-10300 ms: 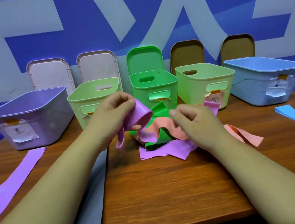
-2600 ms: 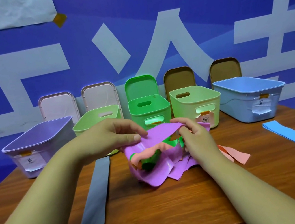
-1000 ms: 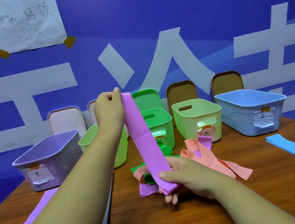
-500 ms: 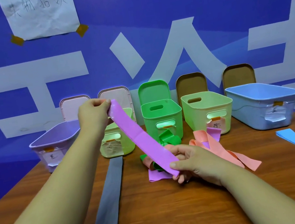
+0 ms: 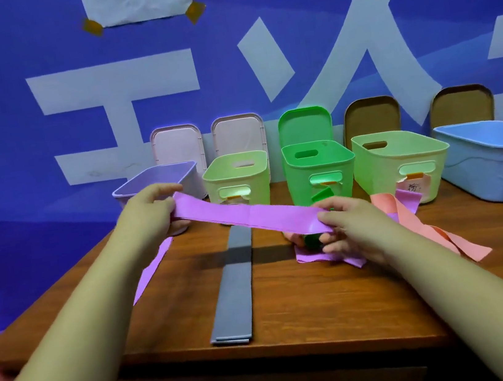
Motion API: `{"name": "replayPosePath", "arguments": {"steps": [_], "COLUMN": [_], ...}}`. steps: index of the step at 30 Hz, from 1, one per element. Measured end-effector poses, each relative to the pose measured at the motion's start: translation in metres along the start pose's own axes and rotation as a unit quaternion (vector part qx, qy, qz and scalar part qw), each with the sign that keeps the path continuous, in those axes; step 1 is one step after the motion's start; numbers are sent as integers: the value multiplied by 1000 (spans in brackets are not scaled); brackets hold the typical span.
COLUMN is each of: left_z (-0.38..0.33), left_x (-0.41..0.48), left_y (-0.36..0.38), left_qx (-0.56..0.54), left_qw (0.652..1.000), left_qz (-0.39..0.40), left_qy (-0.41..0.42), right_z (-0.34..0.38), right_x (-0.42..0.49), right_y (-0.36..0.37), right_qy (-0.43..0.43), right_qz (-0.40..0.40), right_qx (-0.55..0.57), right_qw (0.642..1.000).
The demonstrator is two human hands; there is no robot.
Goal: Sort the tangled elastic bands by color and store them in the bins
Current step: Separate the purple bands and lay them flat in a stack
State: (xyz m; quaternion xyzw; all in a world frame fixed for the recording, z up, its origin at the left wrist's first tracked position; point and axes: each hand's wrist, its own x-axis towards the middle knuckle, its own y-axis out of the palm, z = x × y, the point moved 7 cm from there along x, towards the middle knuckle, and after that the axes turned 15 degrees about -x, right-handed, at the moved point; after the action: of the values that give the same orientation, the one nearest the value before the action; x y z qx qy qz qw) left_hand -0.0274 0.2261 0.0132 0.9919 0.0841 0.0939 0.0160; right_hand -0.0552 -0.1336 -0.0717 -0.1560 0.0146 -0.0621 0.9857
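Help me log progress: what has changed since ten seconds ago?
The purple band, then knotted in the tangle, has been pulled free. The left hand lifted its end high, then lowered it left; now both hands hold it stretched nearly level, right hand over the tangle. Bins and grey band stayed put.

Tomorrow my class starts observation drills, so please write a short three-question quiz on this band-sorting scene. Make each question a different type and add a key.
1. True or false: the left hand and the right hand each hold one end of the stretched purple band.
2. Which band lies straight on the table beneath the stretched one? A) grey band B) yellow band C) white band
3. How many open bins stand in the back row?

Key: 1 true. 2 A. 3 five: purple bin, left pale-green bin, dark-green bin, right pale-green bin, blue bin.
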Motion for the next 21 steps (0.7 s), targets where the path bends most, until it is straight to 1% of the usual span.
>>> {"name": "replayPosePath", "arguments": {"steps": [3,5,9,11,14,16,18,21], "left_z": [5,11,21,27,37,43,48,55], "left_x": [-21,-31,-53,-63,-76,-84,-88,-91], "left_y": [-33,-58,-100,-119,-144,-156,-164,-178], "left_qx": [-4,-5,-9,-5,21,44,93,134], "left_qw": [1000,999,998,997,995,994,992,987], "left_qz": [-15,-28,-55,-72,-94,-89,-80,-76], "left_qy": [-8,-15,-26,-33,-36,-41,-41,-45], "right_z": [19,34,57,68,77,84,92,105], "right_x": [9,18,41,52,72,87,95,101], "right_y": [21,39,84,109,146,171,194,228], "right_qy": [-31,-58,-97,-108,-109,-113,-114,-130], "right_qz": [-26,-43,-78,-78,-71,-74,-81,-78], "right_qx": [-35,-101,-233,-272,-285,-288,-291,-319], "right_qw": [999,992,964,953,950,948,946,935]}}
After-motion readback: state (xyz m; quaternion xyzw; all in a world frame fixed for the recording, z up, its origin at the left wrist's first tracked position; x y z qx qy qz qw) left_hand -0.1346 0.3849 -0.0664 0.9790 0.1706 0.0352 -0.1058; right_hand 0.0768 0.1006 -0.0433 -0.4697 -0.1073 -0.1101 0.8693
